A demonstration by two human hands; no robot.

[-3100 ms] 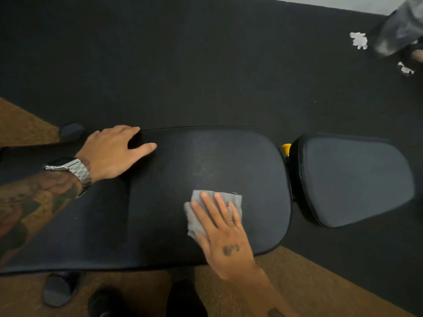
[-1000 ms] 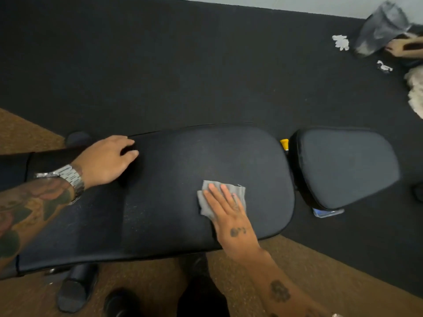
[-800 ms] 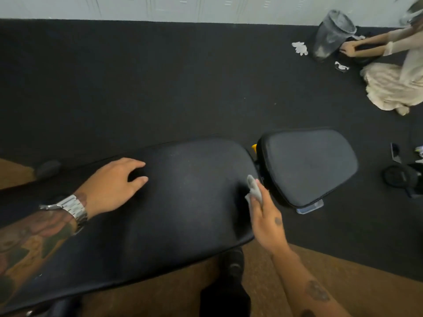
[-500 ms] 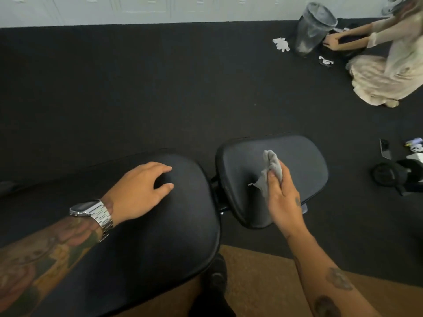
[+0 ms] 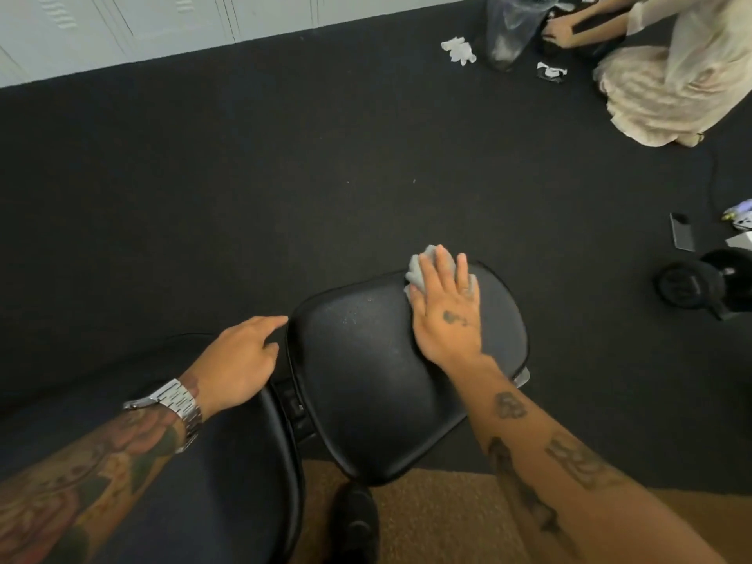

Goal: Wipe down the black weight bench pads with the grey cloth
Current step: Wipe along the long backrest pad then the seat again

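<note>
The bench's small black seat pad (image 5: 366, 384) sits in the middle of the view, dusty on its far part. My right hand (image 5: 445, 315) lies flat on the pad's far right corner and presses the grey cloth (image 5: 419, 270) down; the cloth bunches out past my fingertips at the pad's far edge. The long black back pad (image 5: 228, 474) fills the lower left. My left hand (image 5: 240, 364) rests palm down on that pad's end by the gap between the pads, fingers apart, holding nothing.
Black rubber flooring (image 5: 285, 189) surrounds the bench. A person in pale clothes (image 5: 675, 71) crouches at the top right by a grey bin (image 5: 508, 30) and white scraps (image 5: 460, 50). A phone (image 5: 681, 236) and a black device (image 5: 700, 282) lie right. My shoe (image 5: 354, 523) is below.
My right hand lifted the cloth off the long pad, carried it to the seat pad and now presses it flat at the far corner. My left hand slid to the long pad's end.
</note>
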